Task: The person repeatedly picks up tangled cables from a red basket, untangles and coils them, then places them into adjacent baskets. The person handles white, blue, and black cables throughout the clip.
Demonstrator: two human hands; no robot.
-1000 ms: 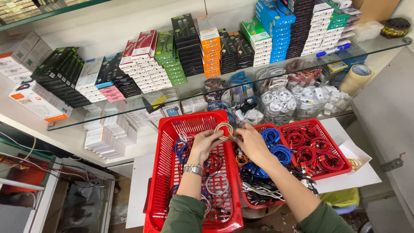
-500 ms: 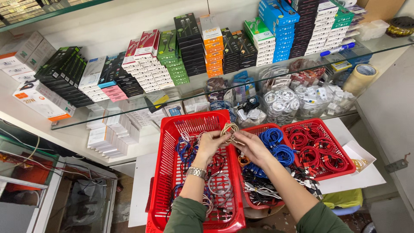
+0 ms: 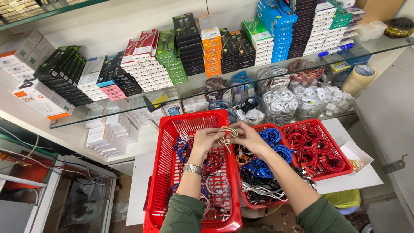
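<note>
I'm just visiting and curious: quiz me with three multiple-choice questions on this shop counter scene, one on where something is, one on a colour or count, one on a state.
1. Where is the roll of tape?
A. in a basket
B. at the right end of the glass shelf
C. on the floor

2. What colour are the cables in the right basket?
A. red
B. green
C. white

3. How is the beige cable held?
A. stretched straight
B. coiled between both hands
C. lying loose

Answers:
1 B: the roll of tape stands on the glass shelf.
2 A: the right basket holds red coils.
3 B: the left hand and right hand pinch the looped beige cable.
</note>
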